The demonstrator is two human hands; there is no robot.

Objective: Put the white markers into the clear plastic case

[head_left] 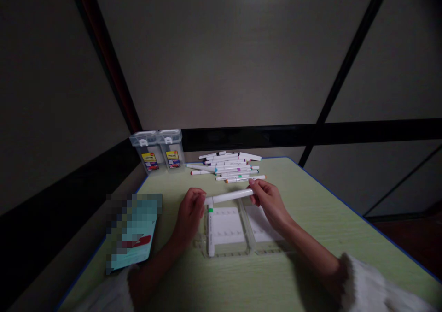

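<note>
Fingers are covering both ends of the white marker (233, 196), so I'm not seeing its tips; it is hovering across the far edge of the open clear plastic case (252, 238). The left hand (191, 210) is pinching one end, the right hand (271, 203) the other. The right hand and forearm are blocking much of the case's right half, where a white sheet is showing only in part. Blocky blurring is masking the flat screen device (138, 233) left of the case. Both fluffy sleeves (366, 284) are running out of view.

Inside the case, a green-banded marker (211, 233) is lying along the left wall, its print too small for reading. Beyond the case, a pile of markers (236, 164) is overlapping itself, hiding several barrels. Two latched plastic boxes (172, 153) are standing beyond the case to its left, on the same table (221, 286).
</note>
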